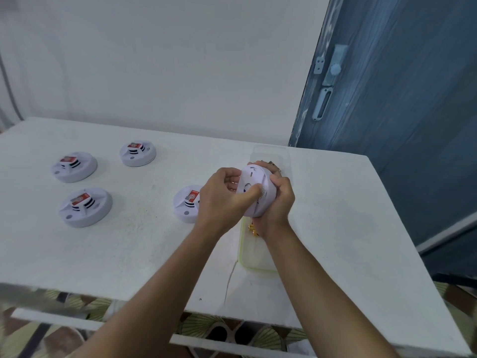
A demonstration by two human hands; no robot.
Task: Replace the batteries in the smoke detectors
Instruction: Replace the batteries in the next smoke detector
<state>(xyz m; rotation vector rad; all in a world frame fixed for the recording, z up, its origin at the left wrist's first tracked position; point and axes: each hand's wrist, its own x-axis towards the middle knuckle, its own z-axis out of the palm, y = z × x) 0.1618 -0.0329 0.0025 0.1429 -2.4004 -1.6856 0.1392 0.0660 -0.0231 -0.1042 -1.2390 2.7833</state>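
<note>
Detector point(254, 189): held tilted between both grips, above the bench point(129, 241).
Left grip point(222, 200): clamped on its near face.
Right grip point(277, 200): wrapped around its rim.

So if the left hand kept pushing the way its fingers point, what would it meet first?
The left hand points rightward, so it meets the held smoke detector at once; its fingers already rest on it. Beyond that is the right hand.
</note>
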